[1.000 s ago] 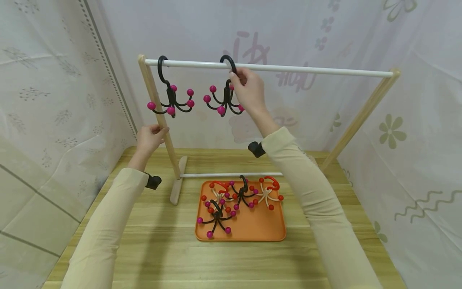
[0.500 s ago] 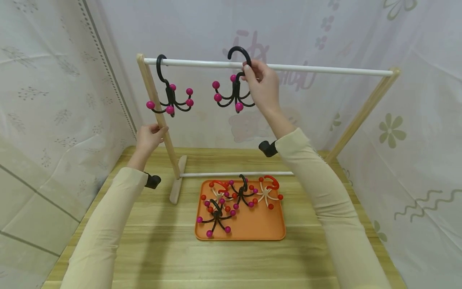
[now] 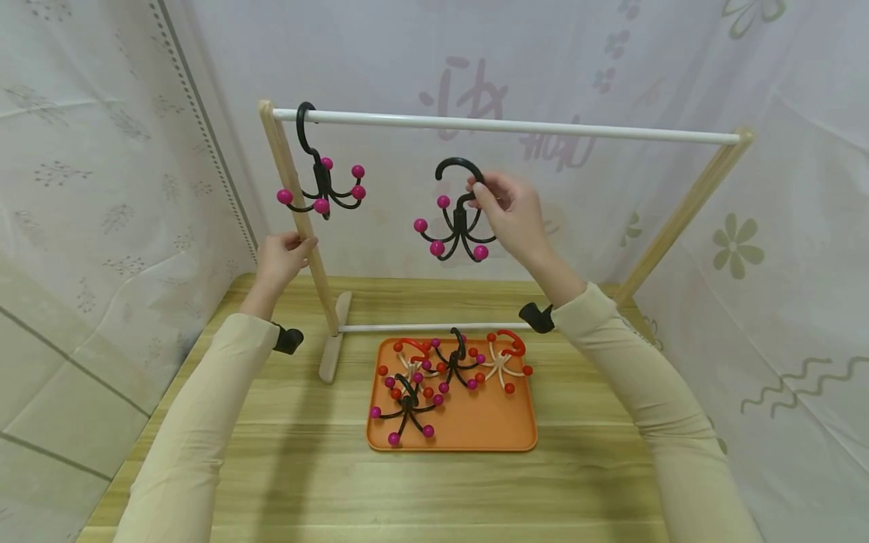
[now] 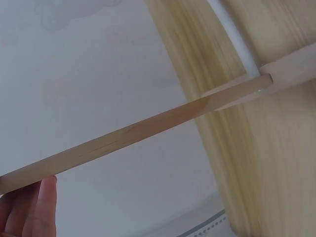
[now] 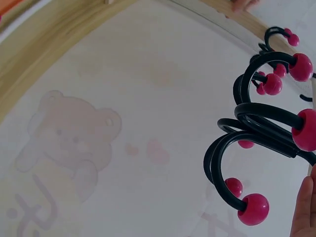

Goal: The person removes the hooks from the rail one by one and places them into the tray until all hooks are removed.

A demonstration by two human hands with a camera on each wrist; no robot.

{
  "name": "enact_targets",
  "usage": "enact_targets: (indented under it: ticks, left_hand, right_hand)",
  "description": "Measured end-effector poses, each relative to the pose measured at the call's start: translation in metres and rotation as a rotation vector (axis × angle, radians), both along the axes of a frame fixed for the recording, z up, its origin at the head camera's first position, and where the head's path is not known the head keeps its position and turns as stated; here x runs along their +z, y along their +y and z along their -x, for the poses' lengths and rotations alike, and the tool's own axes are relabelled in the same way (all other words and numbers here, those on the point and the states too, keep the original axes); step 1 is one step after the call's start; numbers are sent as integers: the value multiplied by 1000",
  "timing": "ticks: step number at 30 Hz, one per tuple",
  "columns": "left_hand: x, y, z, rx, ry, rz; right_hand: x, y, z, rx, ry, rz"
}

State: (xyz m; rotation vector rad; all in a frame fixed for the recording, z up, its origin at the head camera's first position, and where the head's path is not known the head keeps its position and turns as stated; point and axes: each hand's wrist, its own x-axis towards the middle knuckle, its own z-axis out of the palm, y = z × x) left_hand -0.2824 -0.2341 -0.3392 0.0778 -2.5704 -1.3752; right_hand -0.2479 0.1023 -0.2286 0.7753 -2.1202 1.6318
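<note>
My right hand pinches a black hanger by its hook, in front of and below the white rod. Curved arms ending in pink balls spread from the hanger's lower end, and its hook is apart from the rod. In the right wrist view those arms and pink balls loom large, with the fingers at the lower right edge. My left hand grips the rack's left wooden post between thumb and fingers. Near the rod's left end hangs a similar black hanger.
An orange tray lies on the wooden table below the rack. It bears two black hangers with pink balls and two pale ones with red hooks and balls. A lower white bar runs behind it. Patterned cloth hangs around the table.
The right hand has lifted the black hanger's hook off the rod, then brought it down and to the right. The left hand has stayed on the post.
</note>
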Motion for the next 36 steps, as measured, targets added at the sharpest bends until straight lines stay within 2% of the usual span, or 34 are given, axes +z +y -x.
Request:
enact_targets:
  ticks: [9,16,23,28,33,36]
  left_hand:
    - [-2,-1,2,-2,7,-9]
    - [-1,-2,3,1,-13,-21]
    - [1,-1,2,-3,-28,-24]
    - [0,-1,2,-5,-27,-22]
    - [0,-1,2,1,-36,-24]
    - [1,-1,2,6,-37,-20]
  right_hand:
    - [-31,12,-21,99,10,-56]
    - [-63,23,-46,148,-54,-119]
    - [-95,29,-70,175,-48,-176]
    - [-114,33,-85,191,-98,-206]
    - [-132,37,-98,194,-108,-266]
    - [-145,38,-103,215,-97,-265]
